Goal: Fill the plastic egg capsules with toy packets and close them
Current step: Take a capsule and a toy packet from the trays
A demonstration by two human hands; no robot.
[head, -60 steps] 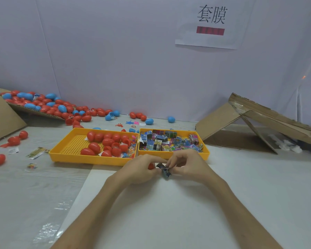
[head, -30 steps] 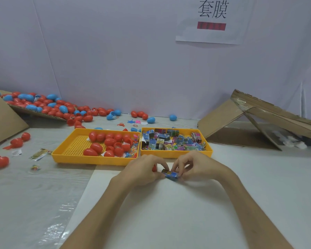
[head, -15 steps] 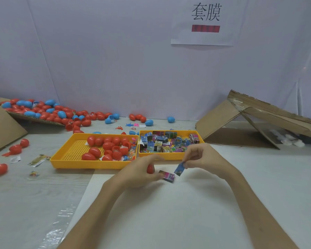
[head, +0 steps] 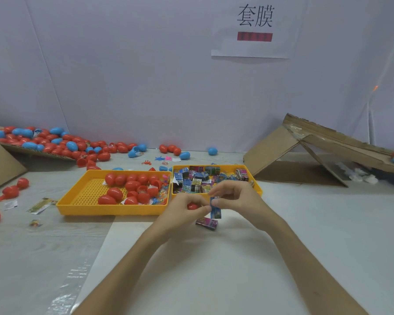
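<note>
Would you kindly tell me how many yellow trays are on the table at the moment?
2. The left yellow tray holds red egg capsules. The right yellow tray sits right beside it and holds toy packets. No other tray shows, though the cardboard could hide one.

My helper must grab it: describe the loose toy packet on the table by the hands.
Find the right-hand yellow tray, full of packets. Just in front, below where left hand and right hand meet, a toy packet lies on the table. It is pink and unheld; the blue packet is pinched upright by the right hand.
</note>
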